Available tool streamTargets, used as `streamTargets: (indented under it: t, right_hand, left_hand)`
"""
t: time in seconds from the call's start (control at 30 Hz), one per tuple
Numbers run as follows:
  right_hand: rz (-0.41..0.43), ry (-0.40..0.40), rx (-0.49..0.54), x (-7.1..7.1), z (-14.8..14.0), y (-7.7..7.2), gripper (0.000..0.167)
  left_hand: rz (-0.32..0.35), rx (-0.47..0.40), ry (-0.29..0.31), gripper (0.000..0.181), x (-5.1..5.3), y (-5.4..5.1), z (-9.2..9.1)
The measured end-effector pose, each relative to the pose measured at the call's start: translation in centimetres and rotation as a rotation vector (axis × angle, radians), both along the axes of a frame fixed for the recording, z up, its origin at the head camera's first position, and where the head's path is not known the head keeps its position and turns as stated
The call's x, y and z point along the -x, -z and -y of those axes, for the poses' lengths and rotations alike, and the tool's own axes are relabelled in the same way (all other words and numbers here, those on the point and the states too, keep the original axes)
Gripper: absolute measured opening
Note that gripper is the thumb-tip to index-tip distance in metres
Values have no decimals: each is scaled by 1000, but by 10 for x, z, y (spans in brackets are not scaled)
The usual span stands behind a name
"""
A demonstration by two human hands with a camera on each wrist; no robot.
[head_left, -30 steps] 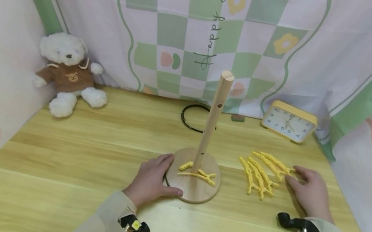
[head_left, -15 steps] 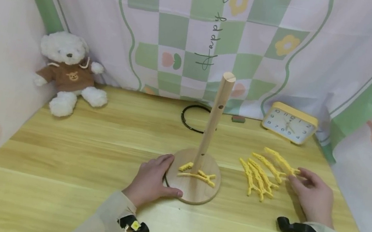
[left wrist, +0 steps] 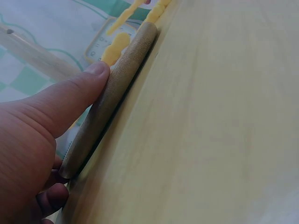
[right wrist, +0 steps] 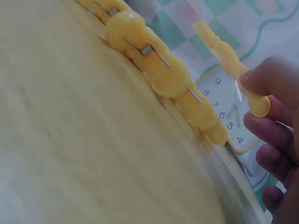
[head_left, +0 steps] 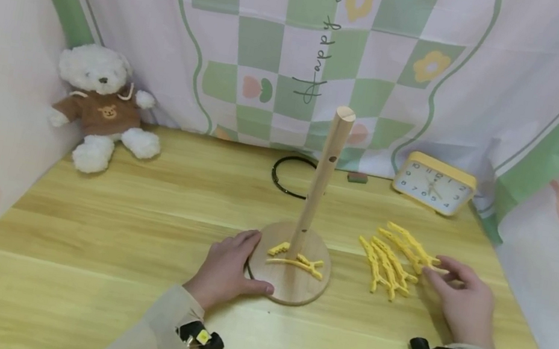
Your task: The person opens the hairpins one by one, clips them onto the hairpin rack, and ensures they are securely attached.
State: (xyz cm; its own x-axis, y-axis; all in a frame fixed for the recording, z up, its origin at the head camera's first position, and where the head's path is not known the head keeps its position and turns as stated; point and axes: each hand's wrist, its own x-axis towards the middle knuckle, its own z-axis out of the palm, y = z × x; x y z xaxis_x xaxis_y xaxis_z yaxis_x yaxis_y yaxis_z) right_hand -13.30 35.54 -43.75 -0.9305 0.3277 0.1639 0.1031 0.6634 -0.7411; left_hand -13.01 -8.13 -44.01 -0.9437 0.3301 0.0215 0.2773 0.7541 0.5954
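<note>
In the head view, my left hand grips the rim of a round wooden base, thumb on the near side and fingers on the left. A wooden pole with holes stands upright from this base. Yellow branch-like clips lie at the pole's foot; how they sit around it is partly hidden. My right hand pinches the forked end of one yellow clip between thumb and fingers. Beneath and left of it lie several similar yellow clips; the right wrist view shows metal springs on them.
At the back stand a yellow-framed clock and a small red-green block. A black ring lies behind the pole. A white teddy bear sits at the back left. Patterned cloth borders the table.
My right hand first drew the pinched clip right, apart from the pile, then came back a little to the left with it. The left hand and the base keep their place.
</note>
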Motion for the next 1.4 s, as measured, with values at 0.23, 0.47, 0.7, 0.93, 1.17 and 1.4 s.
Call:
streamTargets:
  t: [0.23,0.47,0.7,0.93,1.17,1.4]
  right_hand:
    - [-68,-57,-43,-2,15,-6,49]
    - [-119,-159,-91,-5,41,-13,41]
    - [-218,-281,-119,-4,65,-12,32]
    - [-234,-351,-127,-7,82,-14,30]
    - [-240,-408,-144,-8,91,-13,29]
    - [-263,-455,-160,-7,97,-10,27]
  left_hand:
    - [-4,7,-1,115,1,4,1]
    - [3,8,-5,115,1,2,1]
    - [1,5,-7,114,0,-1,1]
    - [0,5,-5,114,-1,-2,1]
    - [-3,6,-3,113,0,-1,1]
    - [-10,4,-3,114,1,0,1]
